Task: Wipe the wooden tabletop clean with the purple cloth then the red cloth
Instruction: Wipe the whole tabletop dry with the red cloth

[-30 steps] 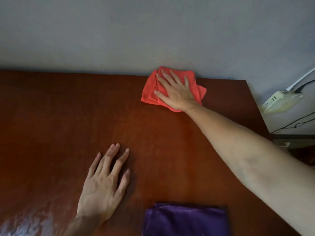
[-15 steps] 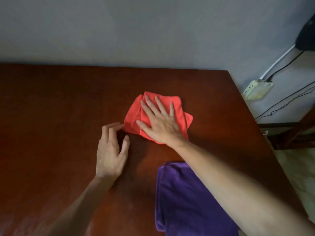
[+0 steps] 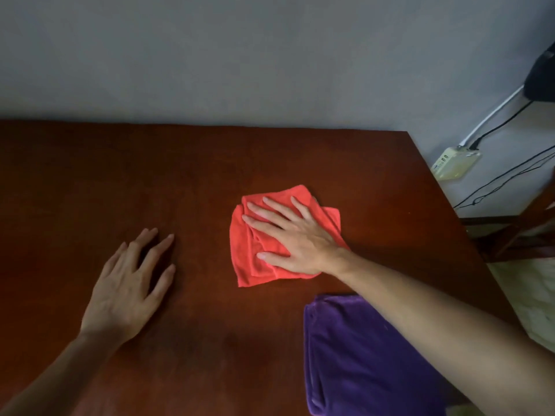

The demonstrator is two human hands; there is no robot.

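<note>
A folded red cloth (image 3: 250, 259) lies on the dark wooden tabletop (image 3: 180, 175), right of centre. My right hand (image 3: 295, 238) presses flat on it, fingers spread and pointing to the far left. My left hand (image 3: 129, 283) rests flat on the bare wood to the left, fingers apart, holding nothing. A folded purple cloth (image 3: 360, 361) lies at the near right of the table, partly hidden under my right forearm.
A grey wall runs along the table's far edge. Beyond the right edge a white power strip (image 3: 453, 162) with white and black cables lies on the floor, and a dark wooden chair frame (image 3: 516, 232) stands close to the table.
My right hand has dragged the red cloth from the far edge toward me, to the table's middle. My left hand stays flat on the wood, now further left of the cloth.
</note>
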